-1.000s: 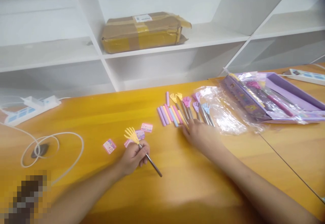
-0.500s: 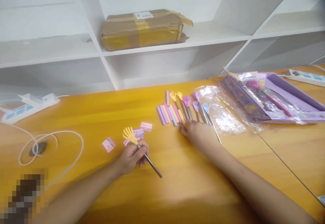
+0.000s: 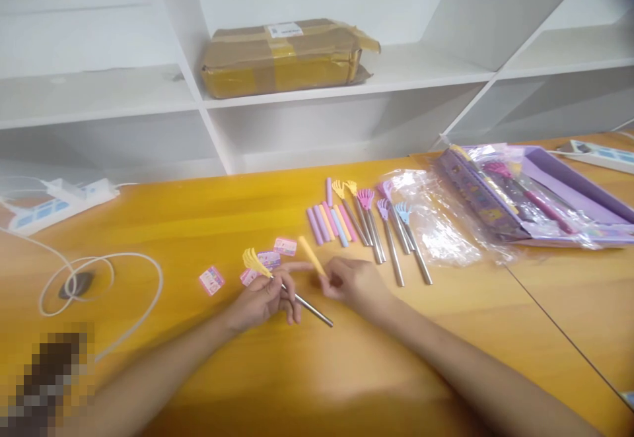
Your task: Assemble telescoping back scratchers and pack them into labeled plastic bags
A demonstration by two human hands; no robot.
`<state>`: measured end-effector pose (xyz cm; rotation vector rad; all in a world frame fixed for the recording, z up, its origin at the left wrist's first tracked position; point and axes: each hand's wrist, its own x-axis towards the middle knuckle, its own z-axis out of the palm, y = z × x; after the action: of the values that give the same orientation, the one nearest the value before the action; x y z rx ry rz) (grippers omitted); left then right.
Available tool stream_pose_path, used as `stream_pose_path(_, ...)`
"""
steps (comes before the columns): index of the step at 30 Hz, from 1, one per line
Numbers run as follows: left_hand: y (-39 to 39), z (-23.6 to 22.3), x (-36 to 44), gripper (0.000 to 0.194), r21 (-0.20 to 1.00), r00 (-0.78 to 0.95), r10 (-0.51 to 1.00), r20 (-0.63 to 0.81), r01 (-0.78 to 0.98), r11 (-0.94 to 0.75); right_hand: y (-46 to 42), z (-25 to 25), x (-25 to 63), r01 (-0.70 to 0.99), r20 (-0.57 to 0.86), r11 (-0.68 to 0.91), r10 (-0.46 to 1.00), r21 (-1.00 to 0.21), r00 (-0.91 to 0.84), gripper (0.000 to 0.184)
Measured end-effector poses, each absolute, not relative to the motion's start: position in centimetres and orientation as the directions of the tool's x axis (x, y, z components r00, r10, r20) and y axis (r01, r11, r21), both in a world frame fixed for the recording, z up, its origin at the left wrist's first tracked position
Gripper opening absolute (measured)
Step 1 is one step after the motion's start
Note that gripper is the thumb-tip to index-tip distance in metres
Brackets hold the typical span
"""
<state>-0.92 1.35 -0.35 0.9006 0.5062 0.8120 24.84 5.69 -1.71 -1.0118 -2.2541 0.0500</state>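
My left hand [image 3: 265,302] is closed around a back scratcher [image 3: 312,309] with a yellow claw head and a metal rod, its bare end pointing to the lower right. Between the fingers of my right hand [image 3: 351,285] is a yellow tube-shaped grip sleeve [image 3: 312,256], tilted and apart from the rod. Just beyond lie several pink, purple, blue and yellow sleeves [image 3: 330,224] in a row. To their right rest several more back scratchers [image 3: 391,239] with yellow, pink, purple and blue heads. Small printed cards [image 3: 212,280] lie around my left hand.
A purple box [image 3: 539,232] with packaged back scratchers stands at the right, beside crumpled clear plastic [image 3: 440,226]. A power strip [image 3: 64,204] and a coiled white cable [image 3: 153,311] lie at the left. A taped carton [image 3: 282,61] sits on the white shelf behind.
My right hand has picked the yellow sleeve from the row and brought it left, close to my left hand. The held back scratcher has shifted slightly right, its rod tilting flatter.
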Motion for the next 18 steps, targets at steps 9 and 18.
stream_pose_path(9,1.4,-0.3,-0.7,0.045,0.787,0.603,0.783,-0.150,-0.407,0.464,5.3,-1.1,24.5,0.566,0.553,0.744,0.655,-0.354,-0.516,0.021)
stream_pose_path(18,1.6,-1.5,-1.0,0.049,0.742,0.658,0.738,-0.150,-0.418,0.524,8.7,-0.7,28.0,0.499,0.320,0.864,0.493,-0.070,-0.809,0.025)
